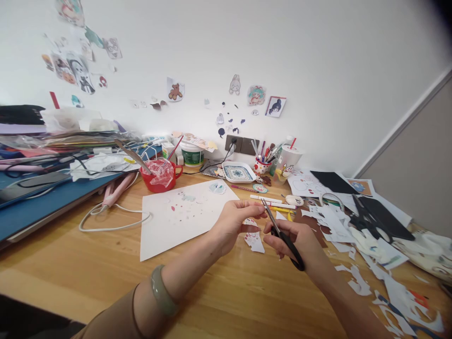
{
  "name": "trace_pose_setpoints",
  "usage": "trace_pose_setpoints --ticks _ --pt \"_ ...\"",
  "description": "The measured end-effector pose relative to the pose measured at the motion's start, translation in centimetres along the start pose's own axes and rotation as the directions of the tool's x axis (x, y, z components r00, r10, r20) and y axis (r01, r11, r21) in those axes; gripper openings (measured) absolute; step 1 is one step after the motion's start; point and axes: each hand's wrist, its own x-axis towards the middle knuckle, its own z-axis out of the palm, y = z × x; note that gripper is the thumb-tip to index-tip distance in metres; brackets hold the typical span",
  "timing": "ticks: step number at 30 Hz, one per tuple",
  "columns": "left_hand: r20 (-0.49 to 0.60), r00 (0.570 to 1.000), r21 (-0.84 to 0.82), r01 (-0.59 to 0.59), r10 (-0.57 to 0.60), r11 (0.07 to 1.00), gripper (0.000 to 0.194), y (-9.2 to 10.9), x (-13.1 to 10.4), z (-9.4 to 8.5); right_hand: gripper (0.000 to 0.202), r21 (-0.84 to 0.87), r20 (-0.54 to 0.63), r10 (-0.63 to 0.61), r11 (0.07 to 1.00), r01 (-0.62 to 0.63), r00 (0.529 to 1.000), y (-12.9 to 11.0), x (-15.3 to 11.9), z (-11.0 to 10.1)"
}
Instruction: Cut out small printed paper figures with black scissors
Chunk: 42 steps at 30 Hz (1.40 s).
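My right hand (300,242) is closed around the black handles of a pair of scissors (287,242), whose metal blades point up and to the left. Just left of the blade tips, my left hand (235,221) has its fingertips pinched together; what they hold, if anything, is too small to make out. Below my left fingers a cut paper piece with red marks (254,241) lies on the wooden desk. Left of that hand rests a white sheet (176,226) with small coloured cut-outs on it, among them a pale blue-green one (217,187).
Paper scraps (360,278) and black scissors (367,221) litter the right side. Markers (278,205) lie beyond my hands. Behind stand a red cup (158,176), a patterned square dish (238,173) and a pen holder (262,165). A white cable (106,228) loops on the left.
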Motion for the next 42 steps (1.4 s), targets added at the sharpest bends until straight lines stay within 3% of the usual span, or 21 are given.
trace_pose_setpoints --ticks 13,42 --pt "-0.004 1.0 -0.005 -0.004 0.004 1.0 0.018 0.13 -0.05 0.12 0.022 -0.033 0.006 -0.026 0.999 0.026 1.0 0.02 0.11 -0.01" --pt "0.0 1.0 0.006 0.015 -0.015 1.0 0.02 -0.01 -0.1 0.09 0.021 0.043 -0.018 0.039 0.998 -0.038 0.999 -0.21 0.0 0.11"
